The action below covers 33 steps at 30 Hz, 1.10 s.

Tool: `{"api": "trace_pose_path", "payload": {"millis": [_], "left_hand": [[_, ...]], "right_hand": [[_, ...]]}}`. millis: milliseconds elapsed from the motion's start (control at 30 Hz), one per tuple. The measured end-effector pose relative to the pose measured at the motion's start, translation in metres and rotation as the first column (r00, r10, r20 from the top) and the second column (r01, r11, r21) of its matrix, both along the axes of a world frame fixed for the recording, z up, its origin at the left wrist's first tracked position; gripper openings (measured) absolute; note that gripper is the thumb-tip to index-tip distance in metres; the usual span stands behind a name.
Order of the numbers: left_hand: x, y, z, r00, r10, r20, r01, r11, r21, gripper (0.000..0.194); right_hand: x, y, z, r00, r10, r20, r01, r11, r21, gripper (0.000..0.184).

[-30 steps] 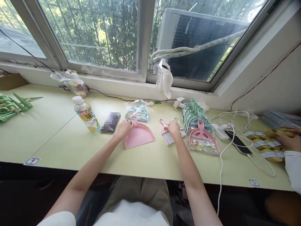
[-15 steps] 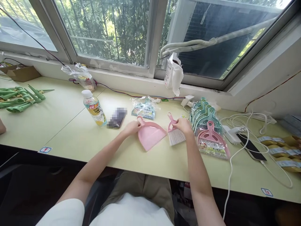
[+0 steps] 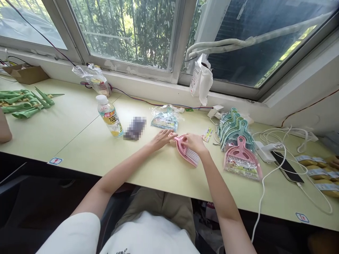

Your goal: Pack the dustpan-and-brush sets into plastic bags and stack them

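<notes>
A pink dustpan (image 3: 182, 151) lies tilted on the table in front of me, with a small pink hand brush (image 3: 191, 154) laid over it, its white bristles toward the pan's front edge. My left hand (image 3: 163, 138) has its fingers closed at the dustpan's handle end. On the brush's handle part, my right hand (image 3: 194, 141) pinches with thumb and fingers. The fingers partly cover both handles. Just behind my left hand is a bagged blue brush-and-dustpan set (image 3: 165, 120).
Right of my hands stand several bagged green sets (image 3: 235, 127) and a bagged pink set (image 3: 241, 158). A printed card (image 3: 208, 134), a drink bottle (image 3: 111, 118), a blurred phone (image 3: 135, 128), white cables (image 3: 275, 165) and a black phone (image 3: 287, 167) lie around. Another person's arm (image 3: 4, 127) shows at left.
My right hand has brought the brush left onto the dustpan. My left hand has moved right with the dustpan, which is now turned. The printed card shows more fully.
</notes>
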<state>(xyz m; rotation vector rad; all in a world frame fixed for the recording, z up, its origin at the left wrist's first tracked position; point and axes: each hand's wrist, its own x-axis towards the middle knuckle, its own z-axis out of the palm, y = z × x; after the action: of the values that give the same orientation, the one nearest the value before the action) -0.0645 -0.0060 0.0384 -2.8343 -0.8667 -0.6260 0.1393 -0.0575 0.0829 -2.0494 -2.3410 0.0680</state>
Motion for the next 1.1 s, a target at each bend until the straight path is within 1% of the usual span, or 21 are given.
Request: {"api": "trace_pose_path", "payload": {"millis": [33,100,200,267,333,433,567,700,833,933,1033,1100], "left_hand": [[-0.003,0.004,-0.002,1.0,-0.023,-0.005,0.023,0.998,0.054,0.042],[-0.005,0.012,-0.007,0.997,-0.072,-0.021,0.074,0.992,0.106,0.041],[-0.004,0.019,-0.014,0.983,-0.18,-0.045,0.183,0.98,0.078,0.033],[-0.003,0.02,-0.018,0.975,-0.219,-0.039,0.221,0.974,0.041,0.032],[-0.002,0.019,-0.019,0.975,-0.22,-0.039,0.221,0.975,0.022,0.034],[-0.002,0.015,-0.017,0.975,-0.207,-0.08,0.209,0.978,0.019,0.037],[-0.001,0.01,-0.013,0.974,-0.202,-0.098,0.205,0.979,0.02,0.039],[0.002,0.009,-0.015,0.975,-0.171,-0.139,0.177,0.984,0.034,0.042],[0.003,0.009,-0.018,0.978,-0.139,-0.154,0.148,0.988,0.049,0.04],[0.003,0.008,-0.018,0.977,-0.124,-0.171,0.135,0.99,0.05,0.039],[0.002,0.007,-0.017,0.976,-0.119,-0.184,0.129,0.991,0.042,0.039],[0.002,0.006,-0.017,0.978,-0.128,-0.165,0.135,0.99,0.03,0.038]], "right_hand": [[0.0,0.001,-0.001,1.0,0.005,-0.009,-0.005,1.0,0.01,0.019],[-0.001,0.002,-0.004,1.0,0.012,-0.027,-0.011,1.0,0.025,0.018],[-0.003,0.002,-0.008,0.999,0.016,-0.047,-0.014,0.999,0.038,0.016],[-0.004,0.001,-0.01,0.999,0.008,-0.051,-0.006,0.999,0.044,0.014],[-0.005,0.001,-0.01,0.999,0.004,-0.052,-0.002,0.999,0.043,0.013],[-0.006,0.001,-0.008,0.999,0.004,-0.036,-0.003,1.0,0.025,0.012],[-0.01,0.004,-0.004,1.0,0.012,0.016,-0.012,1.0,-0.003,0.014],[-0.012,0.009,-0.001,0.997,0.044,0.067,-0.041,0.999,-0.036,0.014],[-0.011,0.014,0.002,0.993,0.073,0.096,-0.066,0.995,-0.073,0.01],[-0.012,0.017,0.004,0.989,0.096,0.117,-0.085,0.992,-0.092,0.008],[-0.015,0.019,0.006,0.988,0.101,0.12,-0.087,0.989,-0.117,0.008],[-0.016,0.019,0.008,0.989,0.106,0.105,-0.09,0.985,-0.146,0.009]]}}
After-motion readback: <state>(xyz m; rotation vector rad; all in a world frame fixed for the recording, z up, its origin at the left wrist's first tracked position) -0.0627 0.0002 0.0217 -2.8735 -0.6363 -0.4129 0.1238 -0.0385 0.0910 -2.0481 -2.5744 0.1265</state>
